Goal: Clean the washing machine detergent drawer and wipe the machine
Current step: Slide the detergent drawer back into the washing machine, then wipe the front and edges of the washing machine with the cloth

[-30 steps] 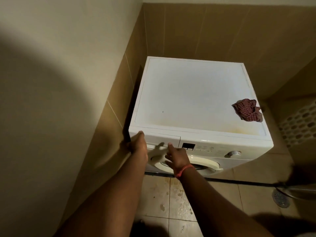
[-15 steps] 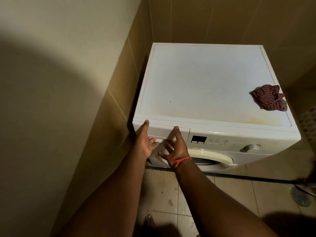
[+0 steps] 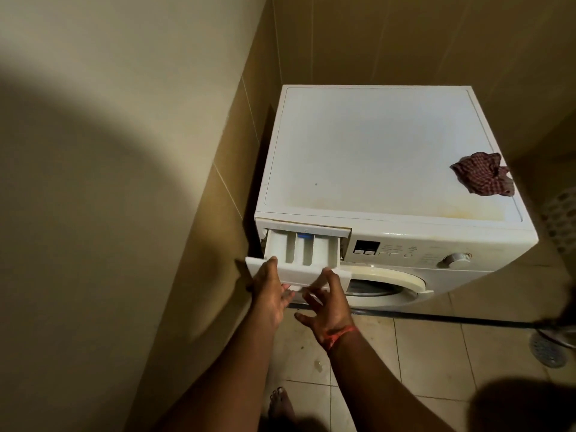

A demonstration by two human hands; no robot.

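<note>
A white front-loading washing machine (image 3: pixel 383 157) stands in the corner. Its detergent drawer (image 3: pixel 300 252) at the front left is pulled partway out, showing three white compartments and a blue insert in the middle one. My left hand (image 3: pixel 269 294) grips the left end of the drawer's front panel, thumb on top and fingers underneath. My right hand (image 3: pixel 325 302), with a red thread at the wrist, holds the panel's right end the same way. A crumpled red checked cloth (image 3: pixel 481 177) lies on the machine's top near its right edge.
A beige wall runs close along the machine's left side, with brown tiles behind it. The control panel with display (image 3: pixel 366 247) and dial (image 3: pixel 455 258) sits right of the drawer, the round door (image 3: pixel 385 283) below. A floor drain (image 3: pixel 548 349) is at right. My bare foot (image 3: pixel 280 403) is on the tiles.
The drawer was closed before; both hands have now pulled it partway out toward me. The view has shifted so the machine sits further right.
</note>
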